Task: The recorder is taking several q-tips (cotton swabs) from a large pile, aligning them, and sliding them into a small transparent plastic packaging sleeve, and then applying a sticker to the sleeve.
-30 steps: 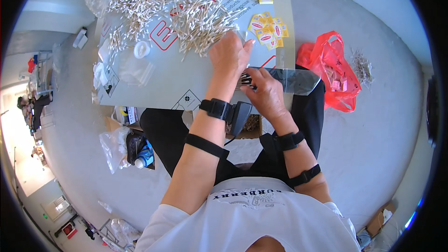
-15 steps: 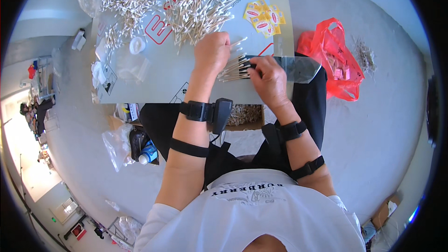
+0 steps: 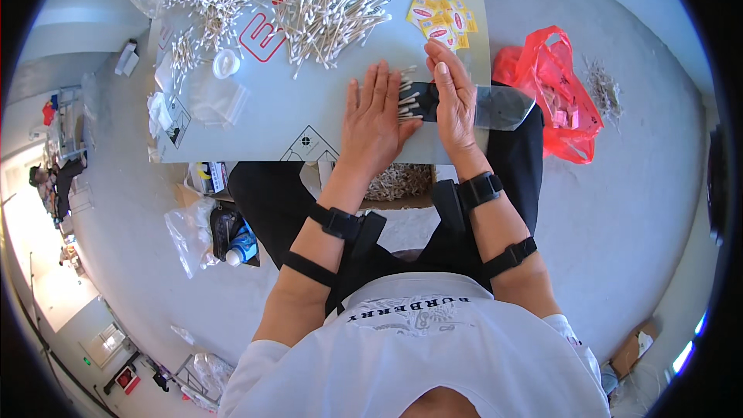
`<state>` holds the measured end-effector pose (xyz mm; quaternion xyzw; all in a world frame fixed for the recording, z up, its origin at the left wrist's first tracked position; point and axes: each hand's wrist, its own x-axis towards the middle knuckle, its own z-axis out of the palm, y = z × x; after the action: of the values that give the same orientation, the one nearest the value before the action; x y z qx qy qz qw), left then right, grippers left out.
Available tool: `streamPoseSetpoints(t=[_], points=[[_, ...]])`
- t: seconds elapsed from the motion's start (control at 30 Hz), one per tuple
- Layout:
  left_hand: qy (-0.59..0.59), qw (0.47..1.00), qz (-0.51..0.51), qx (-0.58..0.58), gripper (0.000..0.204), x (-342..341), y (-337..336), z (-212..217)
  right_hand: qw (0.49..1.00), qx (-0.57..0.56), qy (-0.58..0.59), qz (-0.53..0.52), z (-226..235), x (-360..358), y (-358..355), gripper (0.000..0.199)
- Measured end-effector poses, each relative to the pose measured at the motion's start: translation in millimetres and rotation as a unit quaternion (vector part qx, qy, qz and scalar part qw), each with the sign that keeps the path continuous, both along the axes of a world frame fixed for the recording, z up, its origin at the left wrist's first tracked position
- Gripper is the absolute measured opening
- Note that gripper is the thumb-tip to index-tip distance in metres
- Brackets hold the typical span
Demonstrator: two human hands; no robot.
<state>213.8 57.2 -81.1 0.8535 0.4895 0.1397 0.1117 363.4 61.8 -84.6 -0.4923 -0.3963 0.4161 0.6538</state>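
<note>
Both hands have flattened out since half a second ago — where fingers were curled around the sticks, they now stand open, palms facing each other. Left hand (image 3: 377, 125) lies with fingers spread on the grey board that serves as table (image 3: 309, 112), its fingertips just at the ends of a small bundle of cotton swabs (image 3: 408, 101). Right hand (image 3: 455, 104) stands on edge on the other side, fingers straight and together, pressing the bundle from the right; neither grip pinches anything. The swabs lie between the two palms, partly inside a dark sleeve with a clear plastic end (image 3: 503, 107) that reaches off the board's right edge.

Farther up the board sprawls a big loose heap of swabs (image 3: 309, 8) over red printed lettering. Small yellow-and-red sachets (image 3: 441, 17) cluster near the upper right corner. A red plastic bag (image 3: 553, 93) sits on the floor right of the board — a clear empty pouch (image 3: 218, 101) lies at the board's left.
</note>
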Motion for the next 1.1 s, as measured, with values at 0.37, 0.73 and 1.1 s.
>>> streamPoseSetpoints(t=[0.37, 0.73, 1.1], points=[[-0.46, 0.872, 0.167, -0.035, 0.056, 21, 14, -7, 0.999, -0.017, 0.026, -0.021, -9, -14, 5, 0.044], [-0.625, 0.758, 0.138, -0.123, 0.049, 4, 12, -3, 0.992, -0.035, 0.12, -0.028, -3, -1, -4, 0.053], [-0.021, 1.0, 0.006, 0.015, 0.071, 4, -5, 10, 0.948, -0.056, -0.314, 0.003, 15, 11, -41, 0.022]])
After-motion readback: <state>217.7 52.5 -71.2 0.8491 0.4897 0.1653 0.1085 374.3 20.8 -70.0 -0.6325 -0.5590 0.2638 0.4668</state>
